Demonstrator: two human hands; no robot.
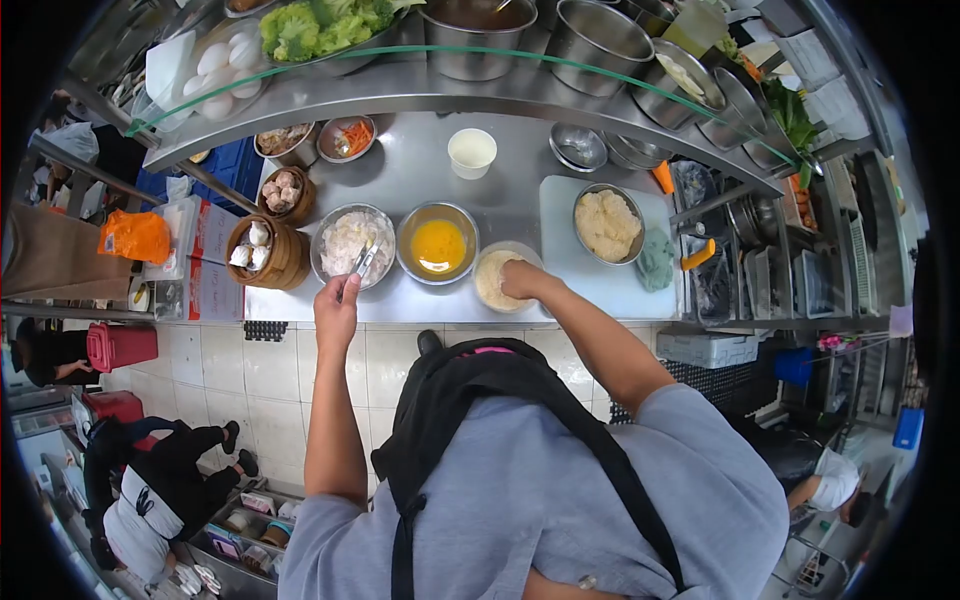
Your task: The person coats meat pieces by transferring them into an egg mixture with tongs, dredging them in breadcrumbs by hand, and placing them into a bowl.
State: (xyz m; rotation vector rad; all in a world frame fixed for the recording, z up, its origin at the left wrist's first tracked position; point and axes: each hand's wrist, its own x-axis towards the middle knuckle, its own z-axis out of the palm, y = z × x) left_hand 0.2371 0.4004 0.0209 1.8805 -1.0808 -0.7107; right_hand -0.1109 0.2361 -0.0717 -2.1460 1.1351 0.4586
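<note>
My left hand (337, 308) is closed around metal tongs (366, 262), whose tips reach into a steel bowl of pale, flour-coated pieces (350, 232). My right hand (524, 283) dips into a bowl of light crumbs (497, 277), its fingertips hidden, so I cannot make out what it holds. Between the two sits a steel bowl of beaten egg (438, 246). Farther right, a bowl of breaded pieces (608, 226) stands on a white cutting board (562, 215), beside a green cloth (655, 259).
Bamboo steamers (268, 254) stand at the left of the steel counter (400, 150). A white cup (472, 152) is behind the bowls. An overhead shelf (400, 88) holds eggs, greens and pots. Other people are at the lower left and lower right.
</note>
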